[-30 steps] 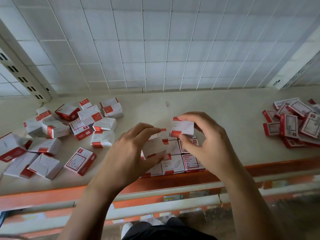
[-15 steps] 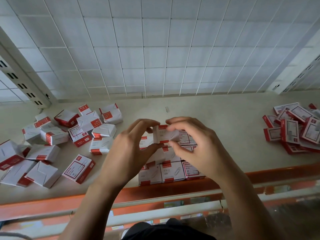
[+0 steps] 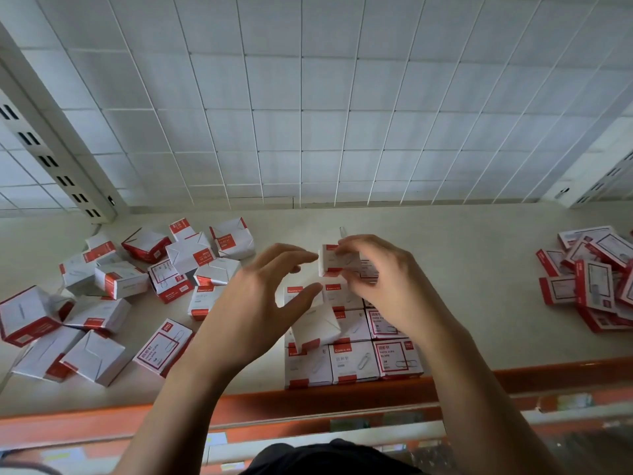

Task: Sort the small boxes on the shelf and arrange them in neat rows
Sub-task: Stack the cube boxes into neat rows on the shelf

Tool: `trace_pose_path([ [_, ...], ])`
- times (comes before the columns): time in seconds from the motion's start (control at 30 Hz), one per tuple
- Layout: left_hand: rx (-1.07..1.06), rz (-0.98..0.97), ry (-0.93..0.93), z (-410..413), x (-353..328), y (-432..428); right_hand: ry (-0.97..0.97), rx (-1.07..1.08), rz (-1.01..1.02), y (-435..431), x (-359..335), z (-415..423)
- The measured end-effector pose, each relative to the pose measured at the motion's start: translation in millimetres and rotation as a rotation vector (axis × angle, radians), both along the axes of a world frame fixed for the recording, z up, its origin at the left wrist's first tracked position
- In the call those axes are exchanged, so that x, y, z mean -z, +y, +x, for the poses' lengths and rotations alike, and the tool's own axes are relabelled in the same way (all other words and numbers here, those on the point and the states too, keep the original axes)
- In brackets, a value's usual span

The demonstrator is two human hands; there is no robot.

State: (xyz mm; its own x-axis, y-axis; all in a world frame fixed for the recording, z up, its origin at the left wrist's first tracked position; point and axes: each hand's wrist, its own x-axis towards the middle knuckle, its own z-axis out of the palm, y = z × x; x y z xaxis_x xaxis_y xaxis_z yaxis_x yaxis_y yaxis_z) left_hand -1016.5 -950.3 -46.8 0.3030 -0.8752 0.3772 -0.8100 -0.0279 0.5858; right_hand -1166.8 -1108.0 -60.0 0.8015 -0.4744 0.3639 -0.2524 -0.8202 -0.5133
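Note:
Small white-and-red boxes stand in neat rows (image 3: 356,363) at the shelf's front edge, in the middle. My right hand (image 3: 383,286) pinches one white-and-red box (image 3: 328,261) with its fingertips, above the far end of the rows. My left hand (image 3: 253,303) hovers just left of that box, fingers spread and straight, holding nothing. A tilted box (image 3: 315,327) lies askew on the left column of the rows, just under my left thumb. Both hands cover parts of the rows.
A loose heap of white-and-red boxes (image 3: 113,286) covers the shelf's left side. A pile of flatter red-edged boxes (image 3: 592,282) lies at the right. The orange shelf lip (image 3: 479,375) runs along the front; a white grid panel (image 3: 308,114) closes the back.
My right hand has carried its box farther back over the rows. My left hand has let go of its box, which now lies tilted on the rows, and its fingers have spread.

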Motion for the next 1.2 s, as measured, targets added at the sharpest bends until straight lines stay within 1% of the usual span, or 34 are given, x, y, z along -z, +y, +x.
trace_pose_path([
  [0.13,0.029,0.035,-0.013,6,7,3,0.076,0.002,0.044,0,6,2],
  [0.3,0.049,0.056,0.001,6,9,8,0.173,0.009,0.01,-2,4,4],
  [0.43,0.061,0.06,0.002,4,10,15,0.195,-0.001,0.015,1,6,-1],
  [0.5,0.094,0.087,0.014,3,12,21,0.16,-0.003,0.015,6,7,-7],
  [0.57,0.127,0.141,0.038,1,14,27,0.084,-0.039,0.063,13,4,-12],
  [0.6,0.132,0.153,0.022,-1,15,29,0.041,-0.071,0.099,17,1,-15],
  [0.67,0.107,0.143,-0.021,-4,18,32,-0.009,-0.138,0.167,25,-5,-20],
  [0.73,0.078,0.098,-0.016,-7,19,33,-0.002,-0.181,0.224,31,-8,-24],
  [0.87,0.006,0.038,0.061,-15,18,35,0.029,-0.202,0.299,39,-5,-30],
  [0.97,-0.031,0.01,0.131,-20,17,36,0.024,-0.231,0.298,42,-4,-33],
  [1.1,-0.052,-0.048,0.221,-27,9,38,-0.063,-0.216,0.304,47,-2,-31],
  [1.2,-0.018,-0.06,0.297,-30,5,40,-0.142,-0.158,0.391,51,-2,-31],
])
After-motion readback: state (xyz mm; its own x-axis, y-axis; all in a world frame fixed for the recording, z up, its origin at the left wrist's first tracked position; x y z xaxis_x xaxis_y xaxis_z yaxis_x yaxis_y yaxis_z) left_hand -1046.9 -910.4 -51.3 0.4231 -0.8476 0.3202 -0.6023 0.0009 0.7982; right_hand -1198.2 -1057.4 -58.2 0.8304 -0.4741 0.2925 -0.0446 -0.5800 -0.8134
